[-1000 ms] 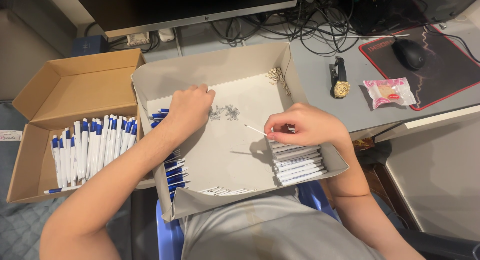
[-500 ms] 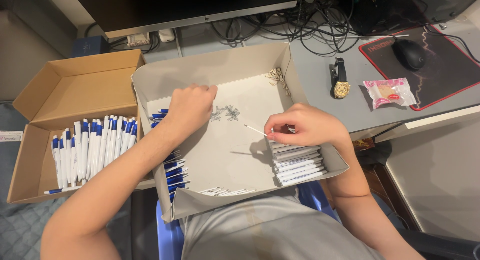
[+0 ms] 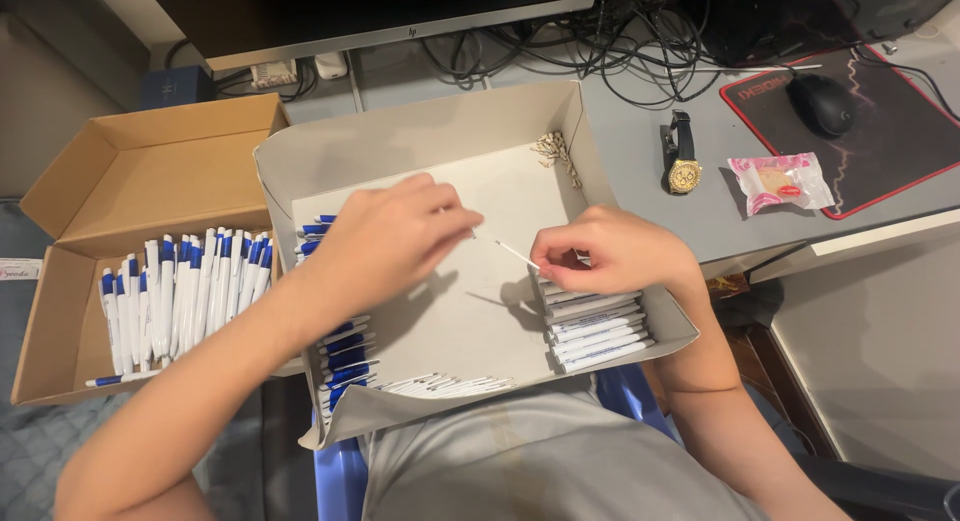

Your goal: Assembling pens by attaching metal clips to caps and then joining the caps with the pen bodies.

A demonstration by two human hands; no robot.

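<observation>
A grey desk (image 3: 650,131) carries a shallow white box (image 3: 420,141) at its front edge. Over the box's middle, the left hand (image 3: 385,241) pinches one end of a thin white refill (image 3: 515,252); the right hand (image 3: 610,251) clamps its other end above white barrels (image 3: 595,326) stacked against the right wall. Blue-capped pens (image 3: 340,346) line the left wall.

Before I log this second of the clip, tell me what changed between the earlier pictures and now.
The left hand lifted off the blue-and-white pen parts at the grey tray's left wall and moved right, toward the thin white refill that the right hand pinches. The right hand stayed over the white barrels. The brown box of pens and the desk items did not move.
</observation>
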